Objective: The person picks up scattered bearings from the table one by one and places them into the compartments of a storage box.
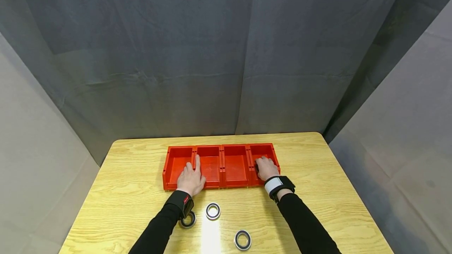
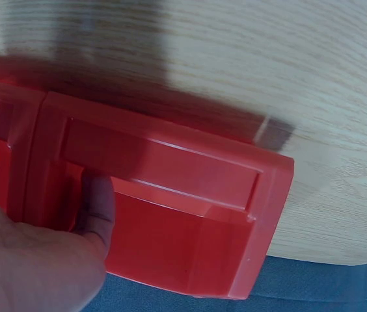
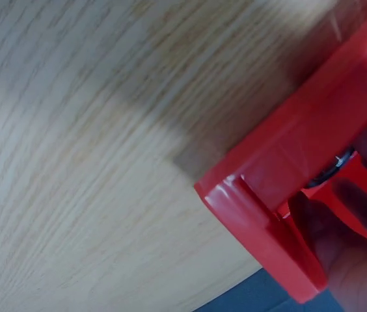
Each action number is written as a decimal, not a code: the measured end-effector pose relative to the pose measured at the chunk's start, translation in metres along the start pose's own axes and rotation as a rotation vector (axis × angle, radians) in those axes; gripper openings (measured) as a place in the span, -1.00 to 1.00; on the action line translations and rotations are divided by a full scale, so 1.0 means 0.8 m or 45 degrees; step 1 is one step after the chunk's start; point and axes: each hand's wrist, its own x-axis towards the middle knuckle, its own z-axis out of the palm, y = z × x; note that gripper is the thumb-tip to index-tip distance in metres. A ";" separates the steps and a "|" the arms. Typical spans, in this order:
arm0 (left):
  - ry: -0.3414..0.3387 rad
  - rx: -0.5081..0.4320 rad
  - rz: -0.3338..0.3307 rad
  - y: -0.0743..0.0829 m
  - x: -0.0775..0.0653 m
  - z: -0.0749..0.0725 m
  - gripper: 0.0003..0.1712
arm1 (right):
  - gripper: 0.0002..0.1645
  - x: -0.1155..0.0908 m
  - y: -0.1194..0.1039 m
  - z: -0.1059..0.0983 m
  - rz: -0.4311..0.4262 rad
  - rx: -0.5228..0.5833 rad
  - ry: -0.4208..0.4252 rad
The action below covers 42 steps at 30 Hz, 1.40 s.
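A row of joined red bins (image 1: 236,167) stands on the table. My left hand (image 1: 191,179) lies over the wall between the two leftmost bins, index finger extended along it. In the left wrist view, a finger (image 2: 97,205) of it reaches into the end bin (image 2: 170,240), and nothing shows in its grasp. Inside the rightmost bin, my right hand (image 1: 267,167) holds a ball bearing, a dark ring partly hidden by the fingers; the right wrist view shows the edge of this bearing (image 3: 330,170) between fingers and thumb.
Three more ball bearings lie on the wooden table (image 1: 134,191) before the bins: one bearing (image 1: 188,220) by the left wrist, a second bearing (image 1: 213,211) near the middle, a third bearing (image 1: 242,240) closer to the front. A grey curtain (image 1: 176,69) hangs behind the table.
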 end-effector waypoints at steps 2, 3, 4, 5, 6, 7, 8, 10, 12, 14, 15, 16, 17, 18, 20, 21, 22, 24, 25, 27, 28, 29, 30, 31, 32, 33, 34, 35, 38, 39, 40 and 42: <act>0.007 0.001 0.003 0.000 0.001 0.000 -0.05 | -0.69 -0.001 0.001 -0.003 -0.021 0.015 0.011; 0.006 0.004 0.002 -0.001 0.001 0.000 -0.05 | -0.69 -0.001 0.002 -0.005 -0.035 0.018 0.019; 0.010 0.006 0.003 -0.001 0.001 0.000 -0.06 | -0.68 -0.001 0.003 -0.006 -0.044 0.022 0.024; 0.012 0.006 0.003 -0.001 0.001 0.000 -0.06 | -0.67 -0.002 0.003 -0.008 -0.049 0.028 0.025; 0.015 0.005 0.003 -0.001 0.001 0.000 -0.06 | -0.66 -0.003 0.003 -0.010 -0.052 0.032 0.028; 0.016 0.008 0.003 -0.001 0.001 0.000 -0.06 | -0.64 -0.004 0.003 -0.012 -0.054 0.036 0.034; 0.013 0.009 0.002 -0.001 0.001 0.000 -0.06 | -0.62 -0.005 0.004 -0.015 -0.054 0.040 0.040; 0.009 0.008 0.000 -0.001 0.001 0.001 -0.06 | -0.61 -0.006 0.004 -0.020 -0.057 0.044 0.052; 0.012 0.004 0.003 0.000 0.001 0.001 -0.06 | -0.65 -0.008 0.004 -0.025 -0.068 0.041 0.074; 0.017 0.002 0.003 0.000 0.001 0.001 -0.05 | -0.81 -0.008 0.003 -0.030 -0.080 0.040 0.087; 0.021 0.002 0.003 0.000 0.001 0.001 -0.05 | -0.91 -0.008 0.003 -0.033 -0.085 0.038 0.091; 0.025 0.003 0.004 0.000 0.001 0.001 -0.05 | -0.95 -0.008 0.002 -0.036 -0.086 0.042 0.093; 0.029 0.003 0.005 0.000 0.000 0.001 -0.05 | -0.84 -0.008 0.001 -0.038 -0.080 0.046 0.088; 0.033 0.006 0.006 0.000 0.000 0.001 -0.05 | -0.74 -0.008 0.001 -0.041 -0.075 0.053 0.081; 0.039 0.008 0.009 0.000 0.000 0.001 -0.04 | -0.59 -0.009 -0.001 -0.046 -0.068 0.071 0.073; 0.040 0.009 0.010 0.000 0.000 0.000 -0.04 | -0.56 -0.010 -0.002 -0.048 -0.063 0.083 0.067; 0.041 0.009 0.012 0.000 0.000 0.000 -0.04 | -0.53 -0.011 -0.003 -0.051 -0.061 0.094 0.064; 0.044 0.009 0.015 0.000 0.000 0.001 -0.04 | -0.51 -0.014 -0.003 -0.055 -0.071 0.112 0.067; 0.046 0.008 0.017 0.000 0.000 0.001 -0.05 | -0.52 -0.016 -0.003 -0.056 -0.078 0.116 0.072; 0.046 0.008 0.016 0.000 0.000 0.001 -0.05 | -0.53 -0.020 -0.003 -0.059 -0.096 0.120 0.075; 0.042 0.009 0.014 0.000 0.000 0.001 -0.05 | -0.54 -0.021 -0.002 -0.060 -0.104 0.119 0.075; 0.041 0.008 0.014 0.000 0.000 0.001 -0.05 | -0.56 -0.023 -0.002 -0.061 -0.113 0.112 0.076; 0.037 0.009 0.013 0.000 0.000 0.001 -0.05 | -0.59 -0.025 -0.001 -0.062 -0.120 0.102 0.076; 0.038 0.008 0.013 0.001 0.000 0.001 -0.05 | -0.61 -0.027 -0.001 -0.063 -0.128 0.095 0.073; 0.036 0.007 0.011 0.001 0.000 0.001 -0.05 | -0.63 -0.030 -0.001 -0.063 -0.136 0.089 0.075; 0.039 0.004 0.011 0.001 0.000 0.002 -0.05 | -0.66 -0.033 0.000 -0.063 -0.145 0.082 0.077; 0.042 0.003 0.011 0.001 0.001 0.002 -0.05 | -0.67 -0.036 -0.001 -0.063 -0.151 0.076 0.077; 0.048 0.001 0.012 0.001 0.000 0.002 -0.06 | -0.66 -0.040 -0.001 -0.063 -0.158 0.075 0.079; 0.057 0.003 0.016 0.001 0.000 0.003 -0.07 | -0.62 -0.051 -0.003 -0.063 -0.173 0.084 0.075; 0.060 0.001 0.017 0.001 0.000 0.003 -0.08 | -0.60 -0.055 -0.003 -0.063 -0.179 0.084 0.071; 0.058 0.002 0.017 0.001 0.000 0.003 -0.08 | -0.59 -0.059 -0.004 -0.063 -0.189 0.085 0.068; 0.051 -0.001 0.015 0.001 0.000 0.003 -0.07 | -0.57 -0.066 -0.006 -0.061 -0.205 0.093 0.061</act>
